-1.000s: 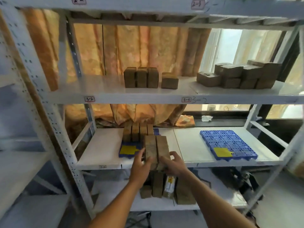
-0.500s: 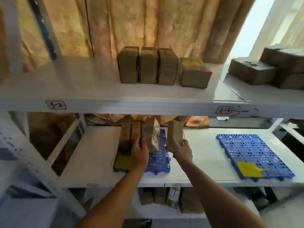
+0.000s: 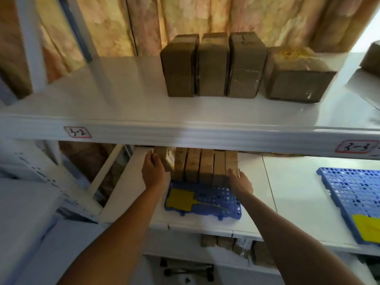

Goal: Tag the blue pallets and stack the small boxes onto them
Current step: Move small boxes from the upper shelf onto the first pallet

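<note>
Both hands have spread to the two ends of the row since half a second ago, when each was carrying its own box toward the pallet, and the camera has closed in on the shelves. Now the left hand [image 3: 153,171] presses flat against the leftmost box, the one with a printed face, which leans slightly to the right. The right hand [image 3: 240,181] presses against the outer box at the other end, so the hands stand well apart with the row of small boxes [image 3: 202,166] squeezed between them.

That row stands on edge on the far half of the left blue pallet [image 3: 205,202], long axes upright, narrow faces toward the camera, packed side by side from 9 o'clock to 3 o'clock. The boxes' tops are hidden behind the front lip of the upper shelf [image 3: 185,132], so their full height cannot be read. A yellow tag [image 3: 180,199] lies flat on the pallet's near left corner, at 6 o'clock of the left hand.

On the upper shelf, at 12 o'clock of the row, four brown boxes [image 3: 236,66] stand together. A second blue pallet [image 3: 349,192] with its own yellow tag [image 3: 368,228] lies at 3 o'clock on the same middle shelf [image 3: 287,192], well apart. More boxes, blurred, sit on the shelf below.
</note>
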A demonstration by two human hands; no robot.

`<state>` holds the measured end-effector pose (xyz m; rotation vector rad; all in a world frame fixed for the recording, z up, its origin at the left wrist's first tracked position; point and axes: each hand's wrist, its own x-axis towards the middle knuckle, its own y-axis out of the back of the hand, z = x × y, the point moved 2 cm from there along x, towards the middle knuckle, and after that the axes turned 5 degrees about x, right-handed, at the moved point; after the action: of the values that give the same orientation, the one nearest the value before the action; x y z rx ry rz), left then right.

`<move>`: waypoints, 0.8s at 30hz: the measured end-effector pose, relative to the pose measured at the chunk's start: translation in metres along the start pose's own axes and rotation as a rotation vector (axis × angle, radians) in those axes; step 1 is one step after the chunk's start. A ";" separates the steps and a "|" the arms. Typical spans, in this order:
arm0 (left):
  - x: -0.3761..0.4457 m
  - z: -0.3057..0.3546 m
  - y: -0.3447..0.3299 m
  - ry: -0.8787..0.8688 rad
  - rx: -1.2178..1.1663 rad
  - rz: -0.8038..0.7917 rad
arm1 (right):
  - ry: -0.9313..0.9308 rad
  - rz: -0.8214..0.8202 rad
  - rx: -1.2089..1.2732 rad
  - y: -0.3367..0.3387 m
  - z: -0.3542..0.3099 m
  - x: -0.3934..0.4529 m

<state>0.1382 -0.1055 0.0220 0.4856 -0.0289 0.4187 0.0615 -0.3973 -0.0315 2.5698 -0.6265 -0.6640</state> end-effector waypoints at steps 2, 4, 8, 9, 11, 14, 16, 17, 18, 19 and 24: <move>0.005 0.000 -0.007 -0.007 0.024 0.002 | -0.017 0.047 -0.020 0.005 0.005 -0.003; 0.006 0.005 -0.016 -0.001 0.025 -0.007 | -0.006 0.076 -0.028 0.009 0.011 -0.005; 0.000 0.012 -0.039 -0.002 0.044 -0.066 | 0.002 0.104 -0.027 0.020 0.023 -0.011; -0.003 0.013 -0.043 -0.008 0.054 -0.082 | -0.002 0.114 -0.029 0.023 0.025 -0.012; -0.009 0.013 -0.050 -0.020 0.069 -0.090 | -0.014 0.133 -0.027 0.028 0.028 -0.016; -0.014 0.017 -0.055 -0.020 0.068 -0.071 | -0.018 0.162 -0.026 0.034 0.031 -0.022; -0.014 0.018 -0.053 -0.001 0.048 -0.084 | -0.011 0.189 -0.020 0.038 0.028 -0.028; -0.013 0.018 -0.051 0.010 0.041 -0.095 | -0.010 0.196 -0.020 0.039 0.025 -0.031; -0.012 0.017 -0.049 0.019 0.038 -0.109 | -0.007 0.195 -0.034 0.040 0.022 -0.035; -0.011 0.016 -0.046 0.030 0.035 -0.128 | -0.002 0.191 -0.063 0.042 0.018 -0.039; -0.013 0.025 -0.013 -0.158 0.293 -0.212 | 0.150 0.152 -0.289 0.049 -0.022 -0.068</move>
<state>0.1331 -0.1327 0.0370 0.8023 -0.0689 0.1752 0.0039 -0.3966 0.0335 2.2537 -0.6194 -0.4678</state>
